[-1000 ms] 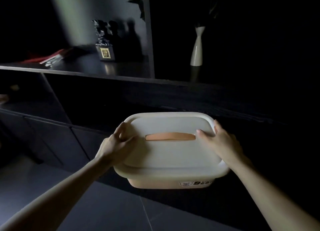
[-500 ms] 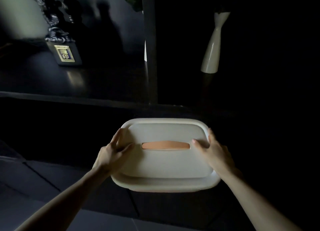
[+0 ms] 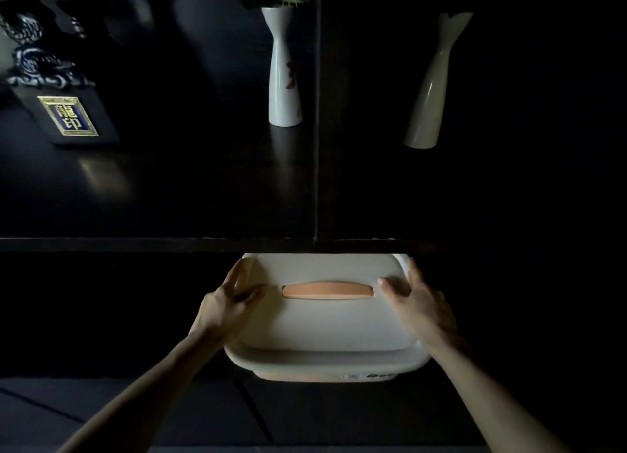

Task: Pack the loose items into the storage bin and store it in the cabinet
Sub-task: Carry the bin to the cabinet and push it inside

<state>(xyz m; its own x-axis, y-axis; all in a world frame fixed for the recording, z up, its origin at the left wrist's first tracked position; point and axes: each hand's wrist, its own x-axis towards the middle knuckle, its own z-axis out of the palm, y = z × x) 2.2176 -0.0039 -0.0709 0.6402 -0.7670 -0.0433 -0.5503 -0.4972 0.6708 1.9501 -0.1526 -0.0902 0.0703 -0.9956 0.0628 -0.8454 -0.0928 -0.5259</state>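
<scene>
Fingers (image 3: 236,275) of left hand (image 3: 222,308) and right hand (image 3: 419,305) are curled round the box (image 3: 325,327); only its far edge is slid under the shelf (image 3: 135,244).

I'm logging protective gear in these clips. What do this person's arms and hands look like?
The left forearm and right forearm are bare down to the picture's edge; no sleeves show. The left hand and right hand wear no gloves. No watch, bracelet or ring is visible, though the light is dim.
</scene>
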